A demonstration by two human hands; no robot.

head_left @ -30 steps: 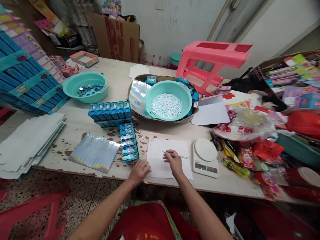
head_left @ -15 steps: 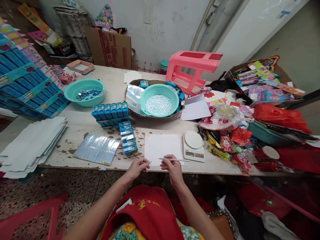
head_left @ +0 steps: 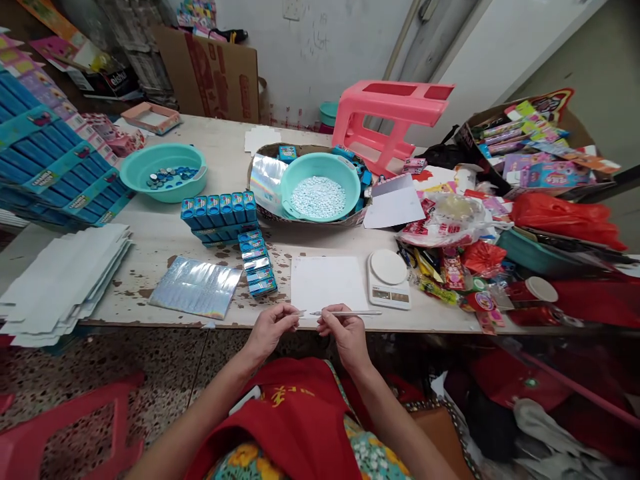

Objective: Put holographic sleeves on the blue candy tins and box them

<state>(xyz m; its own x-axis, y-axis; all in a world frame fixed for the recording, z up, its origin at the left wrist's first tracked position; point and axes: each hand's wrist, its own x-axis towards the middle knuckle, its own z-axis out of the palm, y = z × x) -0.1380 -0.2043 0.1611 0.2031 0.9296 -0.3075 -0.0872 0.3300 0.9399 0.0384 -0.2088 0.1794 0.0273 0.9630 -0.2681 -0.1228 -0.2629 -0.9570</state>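
My right hand [head_left: 345, 331] is closed round a slim, clear-barrelled pen [head_left: 367, 313], which lies nearly level with its tip pointing left. Facing it, my left hand [head_left: 273, 327] pinches a small whitish piece [head_left: 302, 313] between thumb and fingertips; what kind of thing it is cannot be made out. The pen tip and this piece are almost end to end. Both hands are at the table's front edge, just before a blank white sheet [head_left: 327, 280]. Right of the sheet stands a white kitchen scale [head_left: 389, 279]; to its left is a row of small blue boxes [head_left: 257, 261].
A turquoise basin [head_left: 290, 200] of white pellets sits in a cardboard tray. Another basin [head_left: 130, 177] holds blue discs. Silvery film [head_left: 193, 287] and stacked white card [head_left: 65, 280] lie left. Sweets and wrappers [head_left: 453, 267] crowd the right, near a pink stool [head_left: 395, 103].
The pen's tip and the piece in my left hand have come closer together. My view has shifted slightly, so the table sits higher in the picture.
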